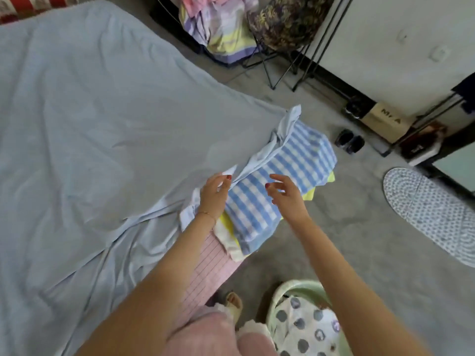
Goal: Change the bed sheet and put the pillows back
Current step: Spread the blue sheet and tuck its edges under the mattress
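Observation:
A pale blue bed sheet (102,129) is spread over the bed, wrinkled, with its near-right corner bunched up. My left hand (214,195) pinches the sheet's edge at that corner. A blue-and-white checked pillow (280,186) lies at the bed's corner on top of a yellow one (309,194), with a strip of the sheet draped over it. My right hand (286,195) hovers just above the checked pillow with fingers spread, holding nothing. The pink lined mattress (208,273) shows bare below the sheet's edge.
A green laundry basket (290,291) with spotted cloth stands by my feet. A patterned oval mat (431,211) lies on the grey floor at right. A black folding rack (282,62) with piled fabrics, a cardboard box (385,122) and dark shoes (350,141) line the far wall.

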